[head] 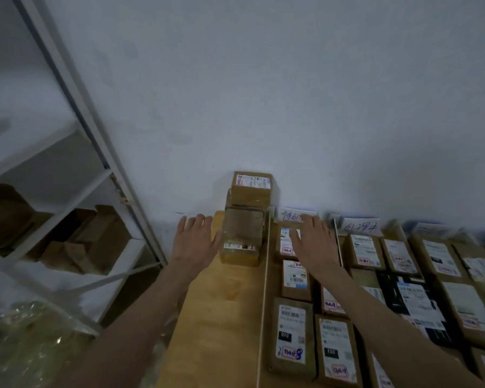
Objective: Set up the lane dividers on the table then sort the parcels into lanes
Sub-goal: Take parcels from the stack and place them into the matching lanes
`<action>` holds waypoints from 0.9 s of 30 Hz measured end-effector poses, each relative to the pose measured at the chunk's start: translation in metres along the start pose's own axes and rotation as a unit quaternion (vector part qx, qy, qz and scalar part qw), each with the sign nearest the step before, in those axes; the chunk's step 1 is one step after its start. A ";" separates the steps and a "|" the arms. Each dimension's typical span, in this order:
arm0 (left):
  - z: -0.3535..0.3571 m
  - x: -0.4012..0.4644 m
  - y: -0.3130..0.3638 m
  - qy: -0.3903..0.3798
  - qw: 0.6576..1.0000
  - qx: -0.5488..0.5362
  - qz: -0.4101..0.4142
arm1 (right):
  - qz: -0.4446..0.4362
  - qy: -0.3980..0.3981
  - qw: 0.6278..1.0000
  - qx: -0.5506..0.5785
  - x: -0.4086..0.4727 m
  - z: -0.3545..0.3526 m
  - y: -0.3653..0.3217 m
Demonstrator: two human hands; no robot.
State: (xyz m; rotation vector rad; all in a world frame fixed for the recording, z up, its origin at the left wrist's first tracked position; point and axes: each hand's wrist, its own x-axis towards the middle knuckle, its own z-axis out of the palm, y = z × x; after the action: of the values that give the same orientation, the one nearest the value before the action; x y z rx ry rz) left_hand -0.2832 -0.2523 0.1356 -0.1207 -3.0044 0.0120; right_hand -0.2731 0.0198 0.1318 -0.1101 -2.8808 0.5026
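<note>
A small stack of brown cardboard parcels stands at the far end of the leftmost lane on the wooden table. My left hand is spread flat just left of the stack, thumb near its side. My right hand hovers with straight fingers over a labelled parcel in the second lane. A thin white lane divider runs between the two lanes. Another divider lies further right. Handwritten lane signs stand against the wall.
Several labelled brown parcels and a black one fill the lanes to the right. A white metal shelf unit with cardboard boxes stands left of the table. Clear plastic wrap lies at the lower left.
</note>
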 end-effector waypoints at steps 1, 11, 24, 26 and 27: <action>0.004 0.012 -0.007 -0.002 1.000 0.001 0.007 | 0.005 0.001 1.000 0.001 0.007 0.003 -0.005; 0.046 0.139 -0.031 -0.021 0.999 -0.012 0.043 | 0.066 -0.048 0.997 0.017 0.106 0.055 -0.035; 0.099 0.266 0.005 -0.108 0.970 -0.218 -0.012 | 0.259 -0.157 0.924 0.234 0.238 0.138 -0.042; 0.110 0.268 0.013 -0.116 0.954 -0.275 -0.013 | 0.279 -0.167 0.909 0.259 0.248 0.149 -0.042; 0.113 0.266 0.016 -0.111 0.951 -0.290 -0.012 | 0.288 -0.164 0.905 0.268 0.250 0.152 -0.042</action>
State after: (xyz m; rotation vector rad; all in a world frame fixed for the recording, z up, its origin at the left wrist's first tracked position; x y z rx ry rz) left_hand -0.5597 -0.2151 0.0591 -0.1459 -3.1220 -0.9179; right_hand -0.5523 -0.0419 0.0564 -0.8696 -2.8492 1.5274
